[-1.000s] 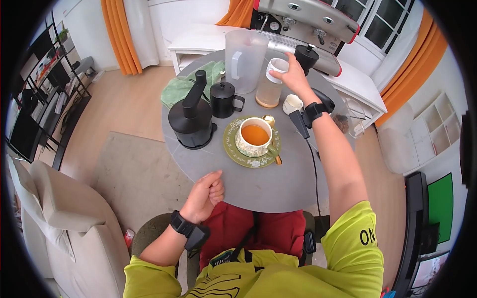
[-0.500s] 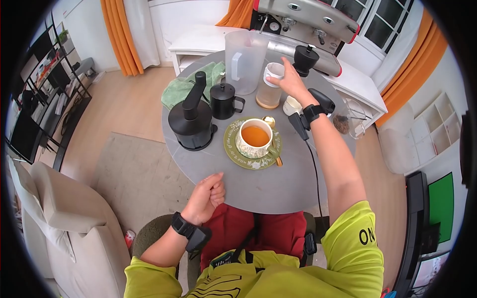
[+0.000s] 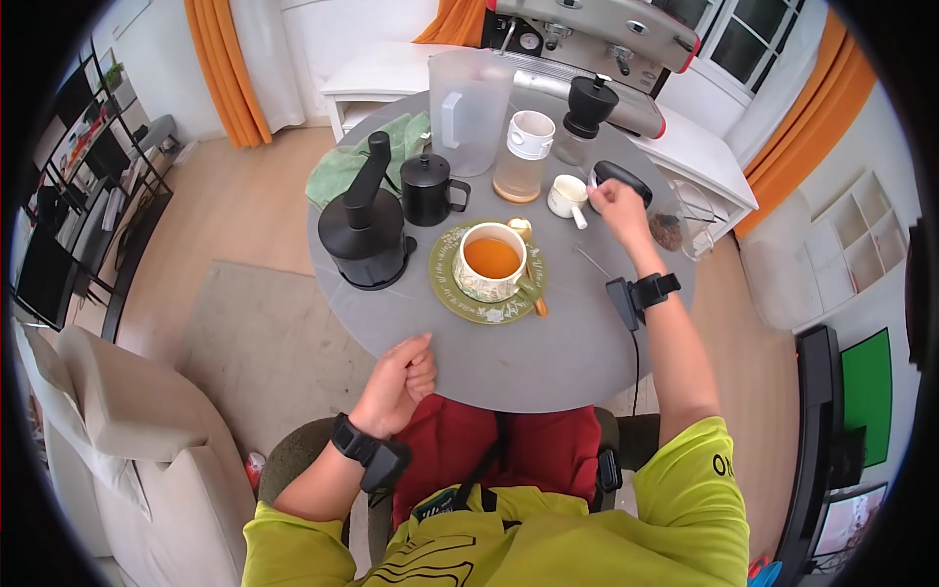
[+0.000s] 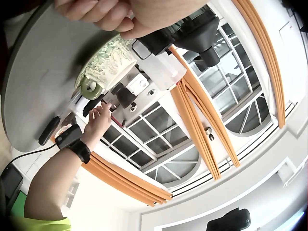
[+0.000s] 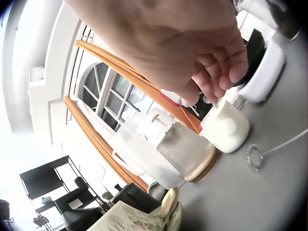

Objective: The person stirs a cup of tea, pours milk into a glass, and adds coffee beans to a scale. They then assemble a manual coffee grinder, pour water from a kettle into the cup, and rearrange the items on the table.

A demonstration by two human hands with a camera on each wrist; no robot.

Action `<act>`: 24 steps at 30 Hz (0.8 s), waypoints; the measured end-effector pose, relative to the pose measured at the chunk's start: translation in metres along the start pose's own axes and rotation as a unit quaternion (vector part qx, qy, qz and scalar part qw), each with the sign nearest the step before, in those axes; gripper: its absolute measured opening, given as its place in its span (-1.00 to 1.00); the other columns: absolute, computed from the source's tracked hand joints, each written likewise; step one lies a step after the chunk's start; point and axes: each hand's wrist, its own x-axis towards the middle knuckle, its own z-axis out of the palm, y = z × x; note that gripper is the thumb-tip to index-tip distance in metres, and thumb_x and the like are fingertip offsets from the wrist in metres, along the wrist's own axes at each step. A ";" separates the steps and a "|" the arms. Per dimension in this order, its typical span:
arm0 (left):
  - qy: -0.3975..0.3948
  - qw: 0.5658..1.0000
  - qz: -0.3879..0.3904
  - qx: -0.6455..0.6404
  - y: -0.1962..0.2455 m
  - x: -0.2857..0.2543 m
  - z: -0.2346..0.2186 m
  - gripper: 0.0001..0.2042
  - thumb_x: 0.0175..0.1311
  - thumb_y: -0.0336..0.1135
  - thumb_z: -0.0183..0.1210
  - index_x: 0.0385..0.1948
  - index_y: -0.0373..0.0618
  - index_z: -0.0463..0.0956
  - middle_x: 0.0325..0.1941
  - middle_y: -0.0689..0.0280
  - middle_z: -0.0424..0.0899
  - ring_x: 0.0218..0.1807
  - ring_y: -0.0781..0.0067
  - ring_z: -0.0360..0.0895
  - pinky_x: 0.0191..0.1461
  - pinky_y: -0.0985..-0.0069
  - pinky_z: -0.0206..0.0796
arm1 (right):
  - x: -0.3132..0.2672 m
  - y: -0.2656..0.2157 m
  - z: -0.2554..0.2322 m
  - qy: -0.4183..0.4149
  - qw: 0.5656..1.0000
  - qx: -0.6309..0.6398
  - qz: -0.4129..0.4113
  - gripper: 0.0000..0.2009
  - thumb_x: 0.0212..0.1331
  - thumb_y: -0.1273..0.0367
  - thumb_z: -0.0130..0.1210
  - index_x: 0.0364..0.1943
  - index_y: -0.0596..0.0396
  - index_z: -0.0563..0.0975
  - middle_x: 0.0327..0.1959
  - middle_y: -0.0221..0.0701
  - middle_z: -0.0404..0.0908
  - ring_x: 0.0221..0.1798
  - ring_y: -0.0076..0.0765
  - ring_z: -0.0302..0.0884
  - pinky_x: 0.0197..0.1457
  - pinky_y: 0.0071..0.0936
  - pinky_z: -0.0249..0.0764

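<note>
your right hand hovers by the small cup, grip unclear; left hand, empty, curls loosely; the saucer likely catches drips.

right hand away from the clear jar, drawn back, now beside the small white pot

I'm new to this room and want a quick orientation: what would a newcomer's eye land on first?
Most likely the cup of amber liquid, standing on a green saucer near the middle of the grey table. After that, probably the big metal coffee machine behind the table, and the vivid orange curtains hanging further back to both sides.
</note>
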 end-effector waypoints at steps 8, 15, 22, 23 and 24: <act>0.007 1.000 -0.003 -0.007 -0.003 0.000 0.001 -0.68 0.41 -0.26 -0.03 -0.61 0.02 0.15 -0.68 0.53 0.07 -0.63 0.69 -0.02 -0.53 0.65 -0.12 | -0.028 0.016 0.015 -0.014 0.997 -0.075 0.033 -0.64 0.16 0.06 0.10 -0.31 0.10 0.59 -0.37 -0.20 0.66 -0.24 -0.05 0.60 -0.18 -0.22 0.46; 0.001 1.000 0.000 -0.016 -0.002 -0.001 0.002 -0.66 0.41 -0.25 -0.03 -0.63 0.01 0.15 -0.69 0.52 0.06 -0.63 0.67 -0.02 -0.53 0.64 -0.11 | -0.037 0.048 -0.008 0.170 0.979 0.103 0.037 -0.80 0.26 0.30 0.00 -0.37 0.12 0.56 -0.59 -0.31 0.55 -0.52 -0.30 0.48 -0.39 -0.38 0.35; 0.004 1.000 0.001 -0.003 -0.005 0.000 0.005 -0.64 0.42 -0.25 -0.04 -0.65 0.03 0.12 -0.71 0.52 0.05 -0.65 0.67 -0.03 -0.54 0.64 -0.11 | -0.051 0.094 -0.055 0.298 0.912 0.276 0.056 -0.85 0.32 0.39 -0.08 -0.30 0.12 0.51 -0.61 -0.49 0.43 -0.54 -0.60 0.35 -0.46 -0.52 0.28; 0.001 1.000 -0.001 -0.001 -0.005 0.000 0.004 -0.64 0.42 -0.25 -0.04 -0.65 0.03 0.12 -0.71 0.52 0.05 -0.65 0.67 -0.03 -0.54 0.64 -0.11 | -0.050 0.108 -0.060 0.319 0.902 0.285 0.048 -0.86 0.31 0.36 -0.05 -0.24 0.12 0.50 -0.59 -0.49 0.45 -0.51 -0.59 0.38 -0.43 -0.54 0.31; 0.003 1.000 -0.001 0.000 -0.006 0.000 0.004 -0.64 0.42 -0.24 -0.04 -0.65 0.03 0.12 -0.71 0.52 0.04 -0.65 0.67 -0.03 -0.54 0.63 -0.11 | -0.048 0.118 -0.068 0.322 0.902 0.284 0.049 -0.86 0.31 0.36 -0.05 -0.24 0.12 0.50 -0.59 -0.49 0.45 -0.51 -0.59 0.38 -0.43 -0.54 0.31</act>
